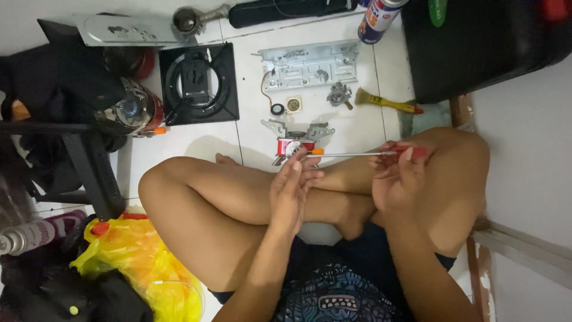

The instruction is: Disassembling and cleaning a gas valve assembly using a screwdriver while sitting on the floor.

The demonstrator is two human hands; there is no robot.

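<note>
I'm curling my right hand [398, 179] tight around 1 red-handled screwdriver [357, 154], aiming its tip at the small red valve part [294, 147], which my left hand [292, 189] is probably steadying, fingers loosely extended.

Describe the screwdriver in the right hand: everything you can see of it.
The screwdriver has a red handle, mostly hidden inside the right hand, and a thin bright metal shaft with an orange collar near its tip. It lies almost level, pointing left toward the small red and silver valve part on the white tiled floor. The left hand is by the tip; whether they touch cannot be told.
</note>
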